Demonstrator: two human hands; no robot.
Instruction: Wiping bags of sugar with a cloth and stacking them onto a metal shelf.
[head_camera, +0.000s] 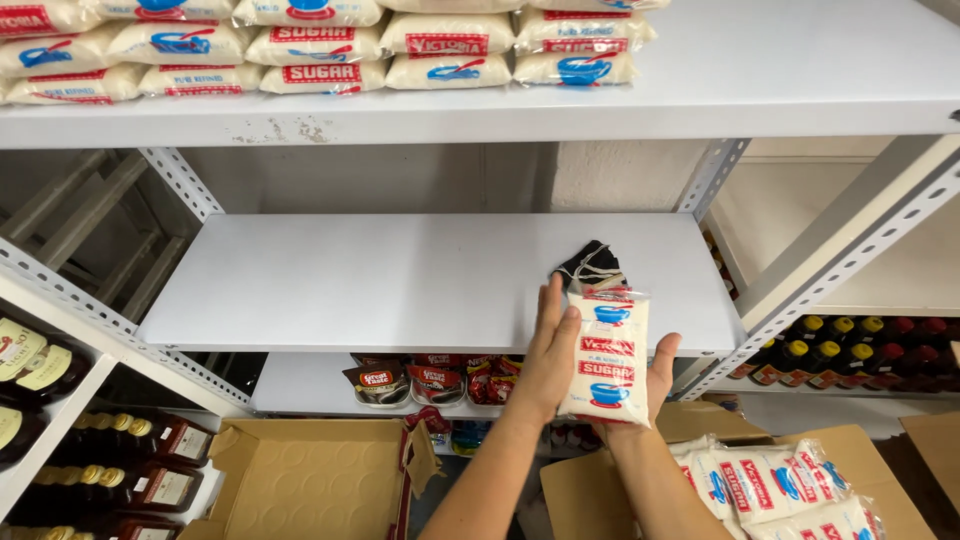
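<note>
Both my hands hold one white sugar bag (608, 355) with red and blue print, upright above the front edge of the middle shelf (400, 280). My left hand (550, 355) presses flat against the bag's left side. My right hand (655, 375) supports it from behind and the right, mostly hidden by the bag. A small black cloth item (590, 265) lies on the shelf just beyond the bag.
The top shelf (700, 100) carries several stacked sugar bags (330, 50). An open cardboard box (870, 470) at lower right holds more sugar bags (770, 485). Another open box (310, 480) sits lower left. Dark bottles (150, 450) stand left and right. Pouches (420, 380) fill the lower shelf.
</note>
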